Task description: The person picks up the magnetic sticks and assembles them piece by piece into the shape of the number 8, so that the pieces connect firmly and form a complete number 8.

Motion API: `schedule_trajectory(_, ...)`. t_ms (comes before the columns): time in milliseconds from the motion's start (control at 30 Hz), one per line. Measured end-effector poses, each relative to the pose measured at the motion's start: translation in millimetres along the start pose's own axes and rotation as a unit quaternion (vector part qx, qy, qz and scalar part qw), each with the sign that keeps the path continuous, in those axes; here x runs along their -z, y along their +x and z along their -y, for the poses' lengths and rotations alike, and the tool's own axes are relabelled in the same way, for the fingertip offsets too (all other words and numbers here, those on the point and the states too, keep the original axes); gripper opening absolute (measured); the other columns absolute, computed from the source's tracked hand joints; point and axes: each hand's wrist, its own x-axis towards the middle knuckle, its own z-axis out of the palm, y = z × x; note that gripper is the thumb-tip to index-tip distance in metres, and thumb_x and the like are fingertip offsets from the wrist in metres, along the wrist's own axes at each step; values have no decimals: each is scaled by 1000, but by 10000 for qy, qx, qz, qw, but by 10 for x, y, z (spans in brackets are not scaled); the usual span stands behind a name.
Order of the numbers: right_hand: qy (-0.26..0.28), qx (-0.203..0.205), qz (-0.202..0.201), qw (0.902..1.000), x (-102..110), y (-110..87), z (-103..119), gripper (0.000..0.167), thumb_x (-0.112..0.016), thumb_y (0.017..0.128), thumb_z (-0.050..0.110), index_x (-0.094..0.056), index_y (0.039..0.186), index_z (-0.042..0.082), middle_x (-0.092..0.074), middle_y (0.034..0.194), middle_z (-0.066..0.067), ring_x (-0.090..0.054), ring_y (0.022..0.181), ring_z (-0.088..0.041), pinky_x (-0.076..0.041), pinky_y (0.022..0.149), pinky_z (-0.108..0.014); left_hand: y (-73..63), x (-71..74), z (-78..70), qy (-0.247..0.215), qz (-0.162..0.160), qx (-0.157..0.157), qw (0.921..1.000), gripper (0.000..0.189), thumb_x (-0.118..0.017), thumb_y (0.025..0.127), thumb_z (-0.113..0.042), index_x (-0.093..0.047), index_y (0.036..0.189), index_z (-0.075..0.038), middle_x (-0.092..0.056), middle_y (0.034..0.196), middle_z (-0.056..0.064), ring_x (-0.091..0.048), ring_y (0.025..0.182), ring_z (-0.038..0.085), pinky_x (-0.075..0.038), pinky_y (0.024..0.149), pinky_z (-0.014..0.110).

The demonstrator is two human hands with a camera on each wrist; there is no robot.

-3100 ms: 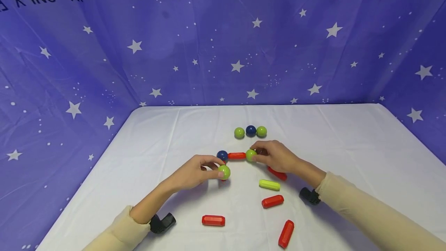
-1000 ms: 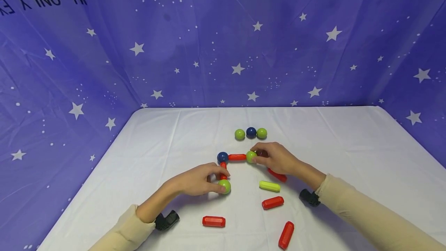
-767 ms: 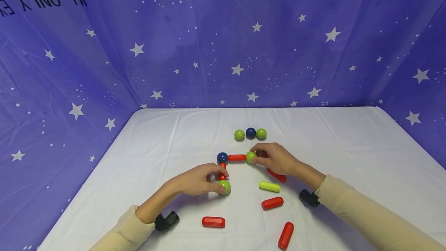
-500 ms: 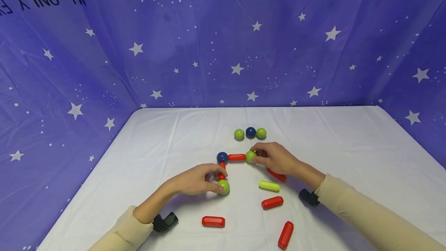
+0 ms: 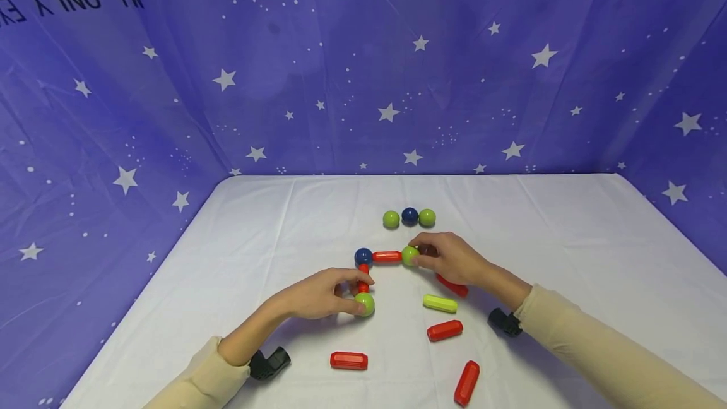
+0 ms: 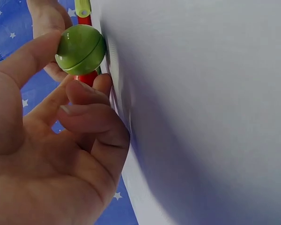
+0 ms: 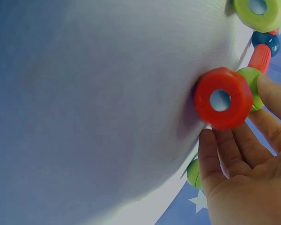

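On the white table, a dark blue ball (image 5: 363,257) forms the corner of an L of magnetic pieces. One red rod (image 5: 387,257) runs right from it to a green ball (image 5: 409,255), which my right hand (image 5: 451,256) pinches between thumb and fingers. Another red rod (image 5: 363,278) runs toward me to a second green ball (image 5: 365,303). My left hand (image 5: 320,292) holds that near end, its thumb (image 6: 35,56) against the ball and its fingers by the rod. In the right wrist view, a loose red rod (image 7: 206,101) lies close to my right fingers.
Behind the L, two green balls (image 5: 391,219) flank a blue ball (image 5: 410,216). Loose on the near side are a yellow-green rod (image 5: 440,303) and several red rods (image 5: 349,360). A purple starry curtain (image 5: 318,74) stands around the table.
From about three seconds ago, my left hand has brought its green ball toward me, from over the red rod to that rod's near end. The right hand has stayed in place.
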Motion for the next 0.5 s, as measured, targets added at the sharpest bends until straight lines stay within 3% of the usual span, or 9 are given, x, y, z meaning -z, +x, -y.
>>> schedule_trajectory(500,34,7,20,10000,1,10,0,24,-72,91,16,-69,114,9,-62,87,6,-55,77,-12,-49,72,-30,-16,-23,11,36,-342,-190,9992,34,-75,88,-29,-69,119,-15,-65,94,-8,-57,77,15,-45,67,28)
